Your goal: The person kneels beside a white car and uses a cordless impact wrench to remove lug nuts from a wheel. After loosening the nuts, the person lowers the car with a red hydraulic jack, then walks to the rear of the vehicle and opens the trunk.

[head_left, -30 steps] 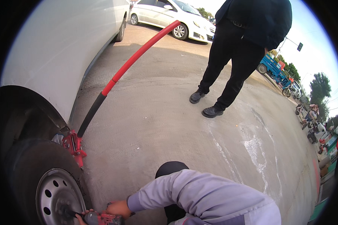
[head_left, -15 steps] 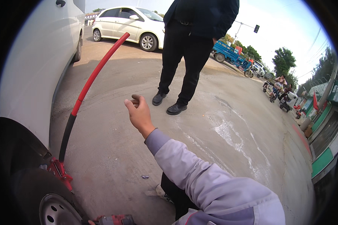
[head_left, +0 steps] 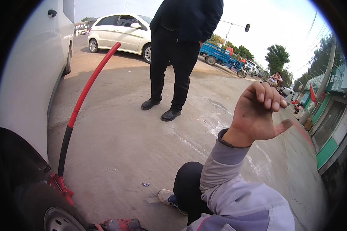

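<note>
My right hand (head_left: 254, 113) is raised at the right, palm showing, with dark smudges on the skin. Its fingers bend loosely, the thumb stands apart, and nothing is in it. I cannot make out my left hand. At the bottom edge, a red and grey power tool (head_left: 121, 224), like an impact wrench, lies partly cut off, its dark nose toward the wheel (head_left: 61, 220) of a white vehicle (head_left: 27, 77). Beside that wheel stands a red jack (head_left: 60, 187). Its long handle (head_left: 85, 92), red above and black below, leans up to the right.
A person in dark clothes (head_left: 173, 57) stands ahead on the concrete ground. Behind are a cream car (head_left: 121, 32) and a blue cargo tricycle (head_left: 219, 54). A small dark flat object (head_left: 145, 184) lies near my shoe (head_left: 167, 197). Shopfronts (head_left: 329, 127) line the right.
My right hand has swung from the middle to the right and up, turning its palm into sight. The view has shifted slightly to the right. The jack handle keeps its place beside the wheel.
</note>
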A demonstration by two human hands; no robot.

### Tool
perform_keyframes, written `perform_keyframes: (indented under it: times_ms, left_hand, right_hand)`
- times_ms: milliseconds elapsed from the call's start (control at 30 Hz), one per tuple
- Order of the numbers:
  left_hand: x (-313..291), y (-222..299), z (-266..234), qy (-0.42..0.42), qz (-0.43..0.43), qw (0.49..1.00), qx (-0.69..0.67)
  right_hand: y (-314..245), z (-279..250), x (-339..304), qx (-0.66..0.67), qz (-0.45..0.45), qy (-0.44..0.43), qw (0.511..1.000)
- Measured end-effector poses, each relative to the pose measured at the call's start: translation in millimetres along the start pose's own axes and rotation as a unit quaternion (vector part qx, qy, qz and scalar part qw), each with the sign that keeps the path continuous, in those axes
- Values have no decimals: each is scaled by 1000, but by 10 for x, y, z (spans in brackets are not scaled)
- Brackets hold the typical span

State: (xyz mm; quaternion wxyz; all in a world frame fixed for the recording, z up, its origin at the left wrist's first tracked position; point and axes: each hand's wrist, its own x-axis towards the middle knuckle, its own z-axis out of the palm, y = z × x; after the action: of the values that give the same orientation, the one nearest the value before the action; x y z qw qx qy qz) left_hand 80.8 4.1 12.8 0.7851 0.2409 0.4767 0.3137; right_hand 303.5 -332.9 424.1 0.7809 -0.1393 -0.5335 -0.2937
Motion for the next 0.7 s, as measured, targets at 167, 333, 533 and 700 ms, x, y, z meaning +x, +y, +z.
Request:
perform_keyframes:
  times_ms: [167, 333, 533, 700]
  left_hand:
    - [21, -9, -45, -64, -20, 996, -66]
    - [-118, 84, -54, -28, 61, 997, -43]
    - [-149, 158, -119, 3, 36, 997, -74]
    - [-77, 131, -120, -23, 43, 994, -99]
  right_hand:
    - [909, -128, -477, -202, 167, -34, 965]
    - [1587, -122, -1616, -472, 446, -463, 604]
    - [1552, 148, -2482, -314, 566, -660, 381]
    - [1474, 195, -2781, -313, 539, -691, 366]
